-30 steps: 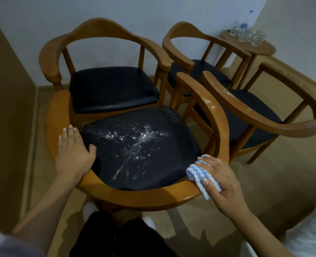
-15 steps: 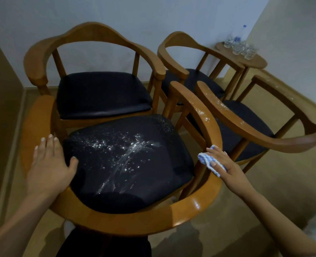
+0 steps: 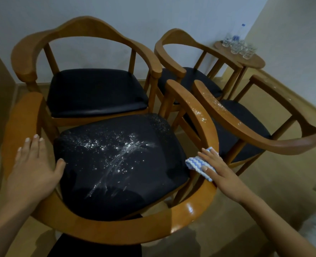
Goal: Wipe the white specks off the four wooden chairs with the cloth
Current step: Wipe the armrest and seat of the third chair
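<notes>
Several wooden armchairs with dark seats stand close together. The nearest chair [image 3: 116,227] has white specks and smears across its seat [image 3: 116,160] and more specks on its right armrest [image 3: 198,112]. My right hand [image 3: 216,169] presses a blue-and-white striped cloth [image 3: 196,163] flat against the inner side of that armrest, fingers straight. My left hand [image 3: 33,167] lies flat on the left armrest, thumb touching the seat edge. The chair on the right [image 3: 246,127] carries specks along its near armrest. The two rear chairs, one on the left [image 3: 90,32] and one on the right [image 3: 174,52], look free of specks.
A small round wooden table [image 3: 249,61] with several glasses and a water bottle [image 3: 237,37] stands in the far right corner. A white wall runs behind the chairs. Tan floor lies to the right. A brown panel borders the left.
My right hand slid the cloth from the rear curve of the near chair forward up its right armrest. The left hand kept its place on the left armrest. The view tilted.
</notes>
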Available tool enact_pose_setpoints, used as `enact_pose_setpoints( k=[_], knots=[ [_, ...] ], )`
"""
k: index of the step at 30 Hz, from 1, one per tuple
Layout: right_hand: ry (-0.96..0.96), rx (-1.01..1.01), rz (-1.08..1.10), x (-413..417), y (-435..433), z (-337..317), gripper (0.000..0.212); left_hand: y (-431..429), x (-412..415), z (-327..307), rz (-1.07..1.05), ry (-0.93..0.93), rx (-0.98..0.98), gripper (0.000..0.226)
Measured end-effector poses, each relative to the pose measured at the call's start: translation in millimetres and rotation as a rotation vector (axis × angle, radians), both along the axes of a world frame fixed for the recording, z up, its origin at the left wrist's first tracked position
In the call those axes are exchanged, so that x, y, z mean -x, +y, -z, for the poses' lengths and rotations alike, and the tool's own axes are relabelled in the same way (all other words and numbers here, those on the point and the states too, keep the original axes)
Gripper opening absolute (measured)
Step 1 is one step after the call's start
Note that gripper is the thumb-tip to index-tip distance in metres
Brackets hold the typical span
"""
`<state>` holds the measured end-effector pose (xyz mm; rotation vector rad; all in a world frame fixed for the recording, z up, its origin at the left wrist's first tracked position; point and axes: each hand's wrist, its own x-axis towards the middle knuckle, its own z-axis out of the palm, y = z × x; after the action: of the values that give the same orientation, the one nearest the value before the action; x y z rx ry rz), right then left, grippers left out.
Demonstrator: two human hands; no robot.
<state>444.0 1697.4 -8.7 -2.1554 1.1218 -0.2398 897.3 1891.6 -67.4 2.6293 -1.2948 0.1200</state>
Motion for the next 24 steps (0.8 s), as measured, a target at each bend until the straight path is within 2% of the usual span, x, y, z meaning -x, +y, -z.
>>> enact_pose_setpoints(
  k=[3, 6, 14, 19, 24],
  knots=[
    [-0.027, -0.066, 0.021, 1.2, 16.7, -4.5, 0.068, 0.2, -2.7, 6.1, 0.01, -0.014, 0.016, 0.09],
    [0.027, -0.077, 0.043, -6.2, 10.4, -3.7, 0.063, -1.7, -0.7, 7.6, 0.001, -0.018, 0.042, 0.088],
    [0.274, 0.109, 0.161, -28.2, -52.7, 7.7, 0.079, -2.3, -4.9, 14.2, 0.017, -0.016, 0.035, 0.087],
    [0.341, 0.166, 0.17, -38.7, -84.6, 7.2, 0.078, -4.7, -16.2, 35.7, -0.009, 0.046, 0.042, 0.087],
    [0.357, 0.161, 0.196, -47.1, -111.2, 3.7, 0.074, -3.4, -12.4, 30.0, 0.108, 0.053, 0.12, 0.072]
  ],
)
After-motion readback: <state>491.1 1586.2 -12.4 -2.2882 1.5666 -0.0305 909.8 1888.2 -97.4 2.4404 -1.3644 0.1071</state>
